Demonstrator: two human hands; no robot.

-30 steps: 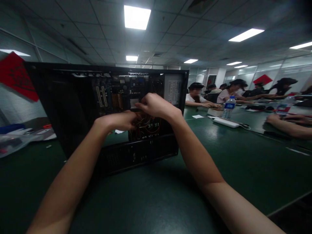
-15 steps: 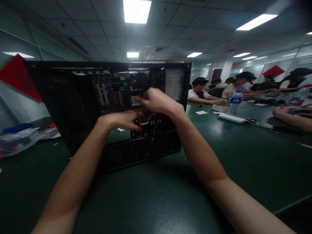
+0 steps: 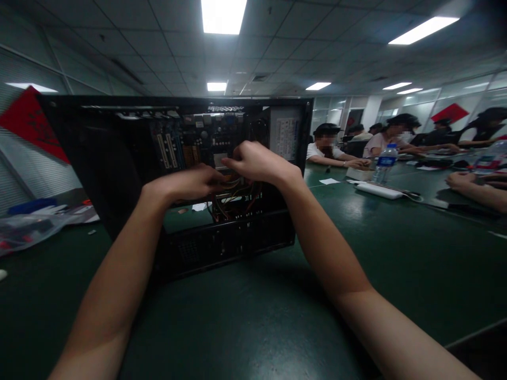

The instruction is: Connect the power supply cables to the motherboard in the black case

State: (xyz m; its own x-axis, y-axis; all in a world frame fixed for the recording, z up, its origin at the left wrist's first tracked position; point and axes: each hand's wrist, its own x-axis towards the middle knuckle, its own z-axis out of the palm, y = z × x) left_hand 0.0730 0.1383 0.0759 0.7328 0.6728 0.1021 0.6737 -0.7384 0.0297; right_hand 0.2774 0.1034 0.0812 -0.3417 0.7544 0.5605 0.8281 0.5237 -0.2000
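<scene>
An open black computer case (image 3: 233, 240) stands before me on the green table, its inside facing me. Both my hands reach into it. My right hand (image 3: 259, 162) is closed, its fingers curled at a bundle of power cables (image 3: 234, 183) in front of the motherboard (image 3: 198, 136). From the left, my left hand (image 3: 190, 183), slightly blurred, pinches at the same bundle; its fingertips are partly hidden. Loose wires hang below toward the case's lower rail. At the upper right inside sits the power supply (image 3: 285, 134) with a label.
A plastic bag (image 3: 35, 227) and blue item (image 3: 31, 206) lie at the left. To the right are a white power strip (image 3: 379, 190), a water bottle (image 3: 385, 163) and a paper slip (image 3: 329, 181). Other people (image 3: 327, 145) sit along the table; another person's hands (image 3: 461, 182) rest at far right.
My left hand has moved up and slightly left, its fingers drawn closer together at the cables. More hanging wires show below. My right hand stays nearly in place.
</scene>
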